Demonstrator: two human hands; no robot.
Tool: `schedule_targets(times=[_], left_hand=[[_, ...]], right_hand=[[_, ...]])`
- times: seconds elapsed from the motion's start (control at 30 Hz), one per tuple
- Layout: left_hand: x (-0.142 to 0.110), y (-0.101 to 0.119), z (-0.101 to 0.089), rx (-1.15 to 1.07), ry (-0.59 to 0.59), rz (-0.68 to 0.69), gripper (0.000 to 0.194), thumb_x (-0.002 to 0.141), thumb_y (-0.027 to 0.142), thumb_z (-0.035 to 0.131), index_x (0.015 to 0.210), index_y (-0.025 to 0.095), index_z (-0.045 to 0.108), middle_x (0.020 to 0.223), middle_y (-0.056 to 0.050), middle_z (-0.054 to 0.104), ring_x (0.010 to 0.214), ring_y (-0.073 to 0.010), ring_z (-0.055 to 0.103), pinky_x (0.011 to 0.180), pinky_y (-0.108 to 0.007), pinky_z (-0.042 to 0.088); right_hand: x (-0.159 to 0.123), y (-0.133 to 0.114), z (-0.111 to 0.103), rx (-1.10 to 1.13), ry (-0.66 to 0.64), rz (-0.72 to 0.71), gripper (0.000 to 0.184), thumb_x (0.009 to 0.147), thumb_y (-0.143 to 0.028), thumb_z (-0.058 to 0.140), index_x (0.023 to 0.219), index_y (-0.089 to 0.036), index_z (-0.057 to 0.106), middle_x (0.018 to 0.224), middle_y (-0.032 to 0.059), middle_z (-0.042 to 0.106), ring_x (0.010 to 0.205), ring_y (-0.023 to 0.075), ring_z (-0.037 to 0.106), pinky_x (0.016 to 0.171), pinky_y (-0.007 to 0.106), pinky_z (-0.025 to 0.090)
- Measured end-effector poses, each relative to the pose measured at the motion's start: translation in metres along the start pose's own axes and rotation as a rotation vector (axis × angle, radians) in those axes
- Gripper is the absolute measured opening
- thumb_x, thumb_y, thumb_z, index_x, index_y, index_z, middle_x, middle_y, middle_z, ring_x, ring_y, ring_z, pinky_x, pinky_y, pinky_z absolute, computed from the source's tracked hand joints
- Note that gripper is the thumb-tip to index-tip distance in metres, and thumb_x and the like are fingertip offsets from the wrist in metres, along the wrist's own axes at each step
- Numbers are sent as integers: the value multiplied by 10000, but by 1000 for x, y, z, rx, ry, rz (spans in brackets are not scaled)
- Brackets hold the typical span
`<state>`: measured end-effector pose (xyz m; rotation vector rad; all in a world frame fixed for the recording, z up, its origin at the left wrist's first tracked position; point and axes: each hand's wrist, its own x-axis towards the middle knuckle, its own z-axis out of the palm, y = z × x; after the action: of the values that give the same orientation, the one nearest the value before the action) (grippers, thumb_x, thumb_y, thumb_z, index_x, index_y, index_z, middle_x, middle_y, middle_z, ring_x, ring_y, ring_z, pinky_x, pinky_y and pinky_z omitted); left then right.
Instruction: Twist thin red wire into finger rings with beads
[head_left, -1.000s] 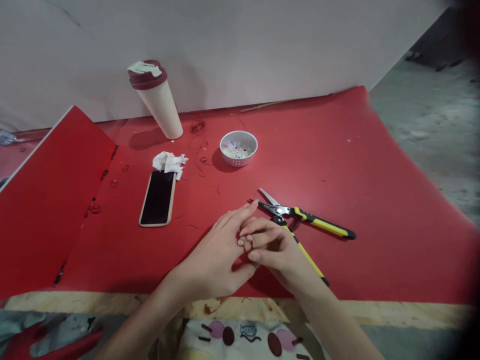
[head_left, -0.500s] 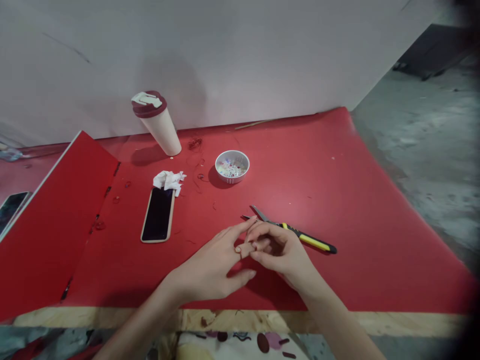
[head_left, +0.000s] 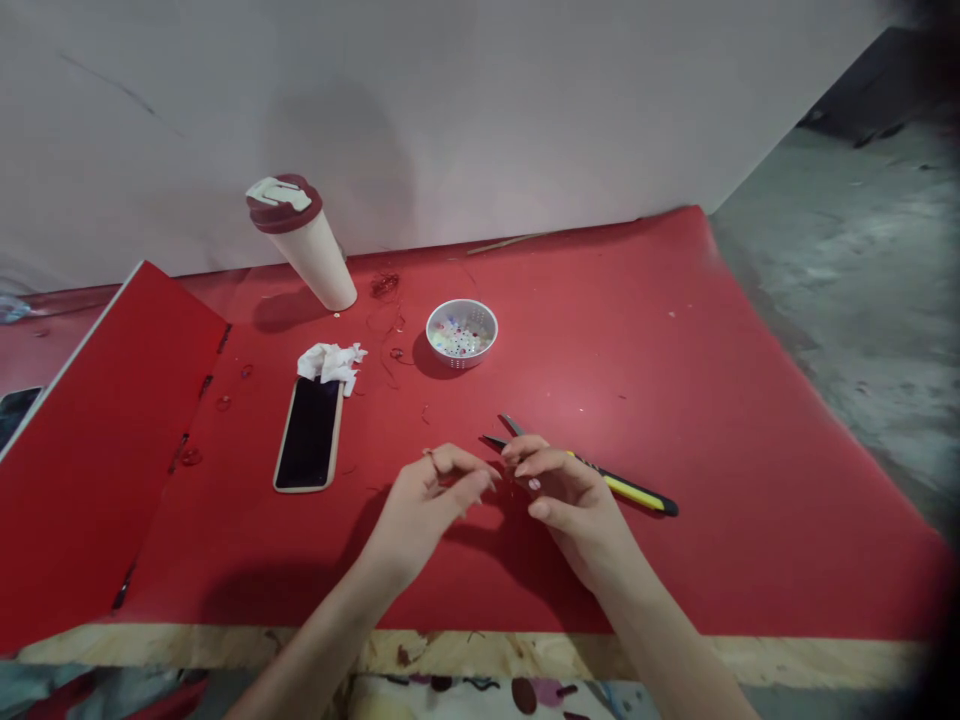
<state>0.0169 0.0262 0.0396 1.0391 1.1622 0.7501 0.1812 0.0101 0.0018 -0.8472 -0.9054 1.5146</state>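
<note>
- L hand point(head_left: 424, 505): half curled, palm down, fingers bent, hovering above mat. Nothing held that I can see; tiny wire ring point(head_left: 430, 456) sits on a finger.
- R hand point(head_left: 570, 500): fingers curled in, tips close to thumb, near L hand but not touching. Can't tell if it pinches anything, too small to see.
- Snips point(head_left: 637, 488) w/ yellow & black handle lie on mat just behind R hand, metal blades open, pivot hidden by fingers.
- Small white perforated bowl point(head_left: 461, 333): round, rows of tiny holes in wall, holds mixed colourful beads, well apart from hands.
- Cream tapered tumbler point(head_left: 300, 245), maroon lid, stands upright at back.
- Red wire scraps point(head_left: 385, 285) lie in thin curls btw tumbler & bowl; small red wire loops point(head_left: 223, 403) lie near hinge line.
- Phone point(head_left: 308, 433), tan case, face up, crumpled white tissue point(head_left: 330, 363) touching its top end.
- Glossy red mat point(head_left: 600, 400) curves up at back; hinged red board point(head_left: 112, 430) on left, 2nd phone point(head_left: 15, 410) beyond it; pale plywood edge point(head_left: 450, 652) at front.
</note>
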Motion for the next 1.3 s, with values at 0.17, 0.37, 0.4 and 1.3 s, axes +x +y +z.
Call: schedule_targets(times=[0.17, 0.37, 0.4, 1.3], left_hand=[[-2, -4, 13, -151, -29, -91, 234, 637, 347, 739, 653, 152, 612, 673, 5, 585, 644, -109, 522, 640, -238, 422], [-6, -11, 11, -66, 66, 22, 165, 748, 295, 646, 655, 163, 611, 697, 1, 577, 726, -132, 540, 729, -258, 407], [-6, -12, 10, -43, 71, 25, 161, 758, 288, 636, 658, 165, 610, 691, 3, 575, 718, -131, 538, 723, -258, 405], [-5, -11, 17, -702, 18, -293, 209, 591, 262, 779, 599, 115, 631, 576, 13, 508, 553, -62, 422, 524, -192, 324]], right_hand=[[1, -6, 10, -23, 27, 92, 133, 665, -326, 768, 785, -278, 734, 881, 33, 615, 849, 182, 565, 754, 310, 475], [2, -4, 19, -3, 188, 251, 111, 645, -277, 779, 731, -245, 717, 766, 8, 647, 762, 158, 580, 717, 286, 462], [2, -3, 20, 12, 213, 263, 102, 638, -269, 783, 690, -235, 703, 761, 1, 640, 750, 147, 572, 701, 272, 456], [-5, -10, 32, 388, 179, 481, 157, 598, -264, 795, 677, -183, 686, 702, 5, 603, 653, 148, 553, 669, 311, 442]])
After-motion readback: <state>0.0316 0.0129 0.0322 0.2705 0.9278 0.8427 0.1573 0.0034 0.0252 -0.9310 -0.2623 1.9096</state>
